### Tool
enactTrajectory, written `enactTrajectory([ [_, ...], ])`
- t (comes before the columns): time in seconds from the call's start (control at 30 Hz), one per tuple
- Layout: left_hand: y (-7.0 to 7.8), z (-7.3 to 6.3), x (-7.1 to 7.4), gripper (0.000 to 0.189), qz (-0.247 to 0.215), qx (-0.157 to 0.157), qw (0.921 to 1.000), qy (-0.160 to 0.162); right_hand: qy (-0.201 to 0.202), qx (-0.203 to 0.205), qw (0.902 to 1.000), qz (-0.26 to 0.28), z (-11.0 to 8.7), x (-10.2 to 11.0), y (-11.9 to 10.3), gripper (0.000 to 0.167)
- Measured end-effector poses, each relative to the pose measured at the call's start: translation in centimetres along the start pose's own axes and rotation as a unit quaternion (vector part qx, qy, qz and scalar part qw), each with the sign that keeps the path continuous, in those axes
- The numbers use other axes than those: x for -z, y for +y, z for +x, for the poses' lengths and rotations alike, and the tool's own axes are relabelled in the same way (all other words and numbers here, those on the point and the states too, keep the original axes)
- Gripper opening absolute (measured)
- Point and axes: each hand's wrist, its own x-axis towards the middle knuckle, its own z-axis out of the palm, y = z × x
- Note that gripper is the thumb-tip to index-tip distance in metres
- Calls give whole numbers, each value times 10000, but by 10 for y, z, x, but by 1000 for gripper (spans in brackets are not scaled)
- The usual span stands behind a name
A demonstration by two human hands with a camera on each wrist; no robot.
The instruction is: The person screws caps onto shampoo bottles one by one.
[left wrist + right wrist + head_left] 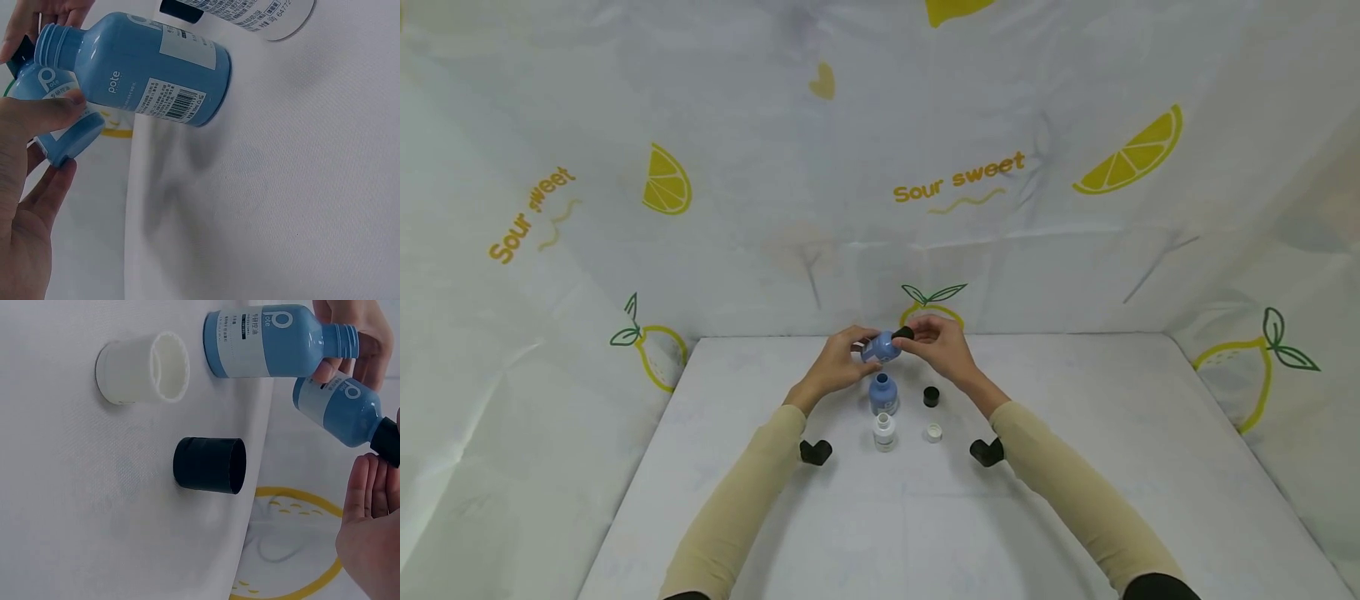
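Above the far part of the table, my left hand (837,362) grips the body of a tilted blue bottle (877,348). My right hand (946,348) pinches the black cap (903,332) at that bottle's neck, thumb on one side and fingers on the other. Just below the hands a second blue bottle (883,398) stands upright on the table, its threaded neck bare. In front of it is a white bottle (884,436), also uncapped. A loose black cap (209,465) and a white cap (140,369) sit on the table to the right of these bottles.
The white-covered table (910,533) ends at a hanging white cloth (760,267) printed with lemons. Black wrist-worn pieces (816,452) stick out beside both sleeves. The two standing bottles form a line toward the table's front, close under the forearms.
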Motion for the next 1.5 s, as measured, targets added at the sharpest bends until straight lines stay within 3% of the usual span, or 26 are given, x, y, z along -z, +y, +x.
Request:
enactTrajectory([
  [0.3, 1, -2, 0, 57, -11, -48, 10000, 42, 203, -30, 9998, 27, 1, -6, -2, 38],
  [0.93, 0, -1, 1, 55, 13, -134, 9999, 107, 155, -155, 9998, -41, 1, -6, -3, 43],
  [1.07, 2, -1, 3, 56, -14, -47, 9999, 96, -47, -63, 10000, 43, 1, -1, -3, 48],
  [1.27, 3, -2, 4, 56, 27, 20, 10000, 56, -895, 533, 9918, 737, 5, 9, -2, 56],
  [1.5, 3, -3, 4, 56, -17, -21, 10000, 70, -1163, 918, 9847, 917, 6, 12, -1, 43],
])
